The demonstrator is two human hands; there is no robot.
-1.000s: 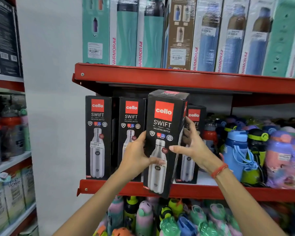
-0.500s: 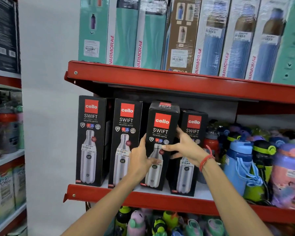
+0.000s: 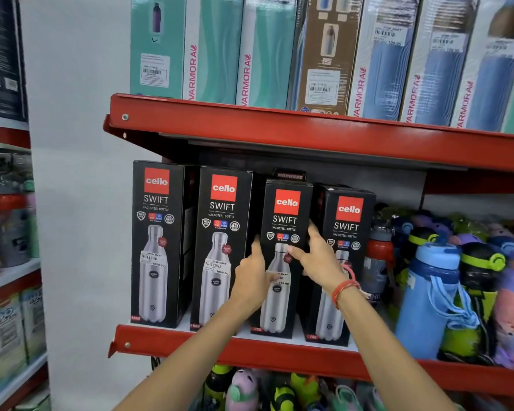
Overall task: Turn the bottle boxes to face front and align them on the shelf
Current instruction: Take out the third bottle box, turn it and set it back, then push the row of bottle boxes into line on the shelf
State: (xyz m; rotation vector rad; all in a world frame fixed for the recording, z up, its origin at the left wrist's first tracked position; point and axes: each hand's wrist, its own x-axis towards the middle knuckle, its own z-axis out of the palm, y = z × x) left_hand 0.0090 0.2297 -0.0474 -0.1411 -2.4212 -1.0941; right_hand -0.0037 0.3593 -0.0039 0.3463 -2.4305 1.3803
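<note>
Several black Cello Swift bottle boxes stand in a row on the red middle shelf (image 3: 279, 353), all with their fronts toward me. The third box (image 3: 285, 215) stands upright on the shelf, a little shorter than the two tall boxes (image 3: 158, 232) (image 3: 221, 241) to its left. My left hand (image 3: 251, 280) grips its left edge. My right hand (image 3: 318, 259) holds its right edge, thumb across the front. The fourth box (image 3: 349, 221) stands just right of it, partly hidden by my right wrist.
Loose coloured bottles (image 3: 433, 292) crowd the shelf right of the boxes. Tall Varmora boxes (image 3: 267, 51) fill the upper shelf (image 3: 309, 129). More small bottles (image 3: 244, 390) sit below. Another rack (image 3: 9, 277) stands at the left, past a white wall.
The third box, held out in front of the shelf a second ago, has gone back and down into the row and now stands on the shelf. Both hands stayed on it.
</note>
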